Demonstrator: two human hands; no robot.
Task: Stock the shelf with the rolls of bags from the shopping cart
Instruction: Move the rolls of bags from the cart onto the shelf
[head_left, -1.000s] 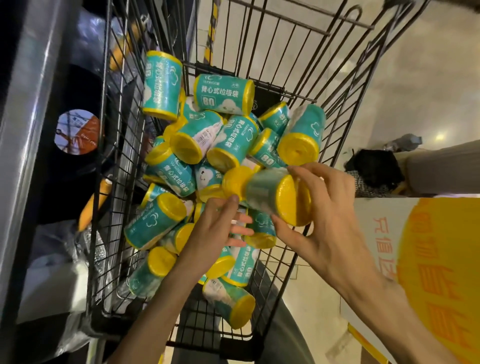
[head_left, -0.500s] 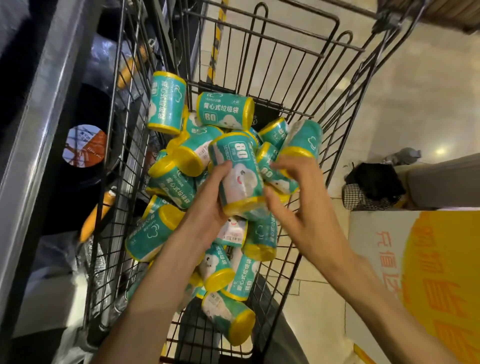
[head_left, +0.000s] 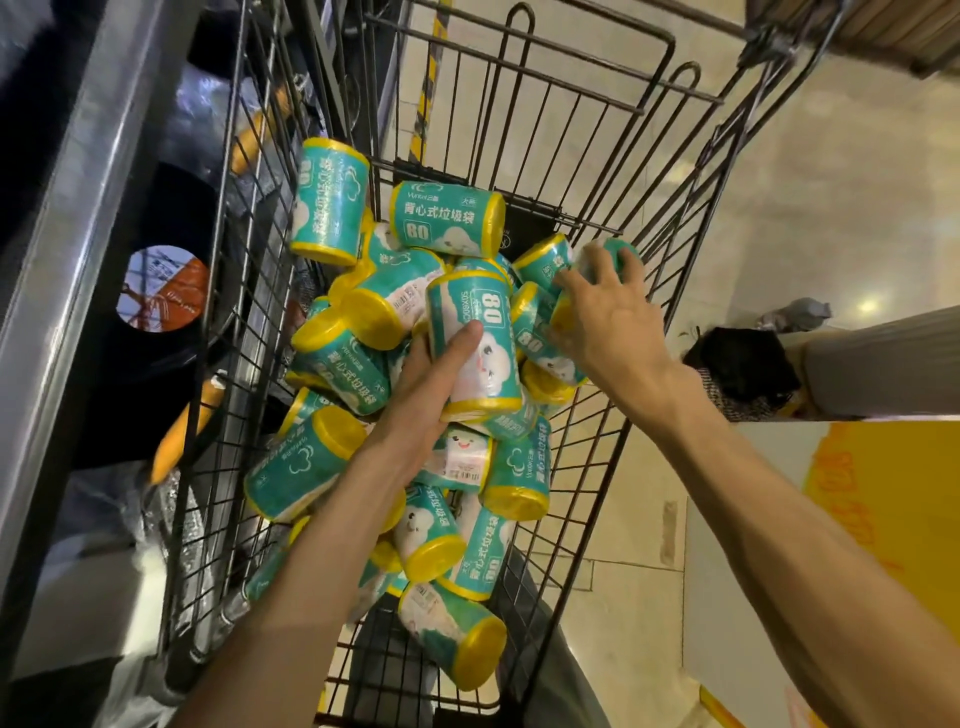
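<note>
Inside the wire cart (head_left: 587, 171) – a loose pile of teal rolls (head_left: 363, 358) with yellow ends. Left hand (head_left: 434, 382) grips one roll (head_left: 475, 343) upright above the pile, thumb across its label. Right hand (head_left: 605, 322) sits further back by the cart's right wall, fingers curled over another roll (head_left: 615, 254) – blurred. Metal shelf edge (head_left: 78, 218) runs along the left, yellow sign (head_left: 883, 519) to the right

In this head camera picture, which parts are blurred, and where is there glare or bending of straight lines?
Head view: the roll under the right hand is smeared by motion; the roll in the left hand is sharp, its print readable. A bright glare spot lies on the floor. The wide lens bows the cart wires outward.
</note>
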